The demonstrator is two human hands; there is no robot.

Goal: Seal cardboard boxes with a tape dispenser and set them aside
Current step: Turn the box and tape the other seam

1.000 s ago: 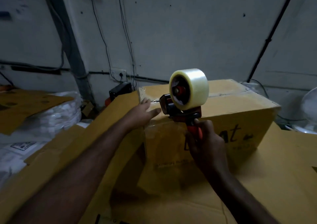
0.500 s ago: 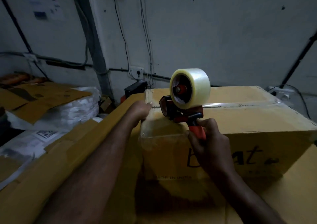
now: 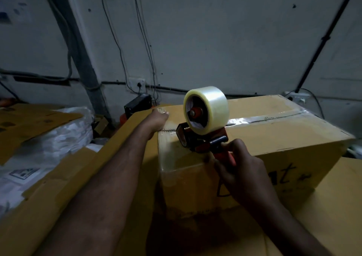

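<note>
Since a moment ago the left hand [image 3: 157, 118] has slid farther along the box's left top edge, and the dispenser has drawn back toward the near edge. We see that left hand pressed flat on the far-left corner of the cardboard box [image 3: 274, 138], holding nothing; how its fingers lie we cannot tell, they are blurred. Moving right, the tape dispenser [image 3: 201, 136] sits on the box top near its near-left corner, clear roll upright above it. Right again, our right hand [image 3: 239, 165] is closed around the red handle, just off the near edge. A taped seam runs along the box's long axis, from left out to the far right. The box lies straight ahead of both hands, touching both. We judge the next pull runs toward us over the near edge, with the right hand nearer and leading.
</note>
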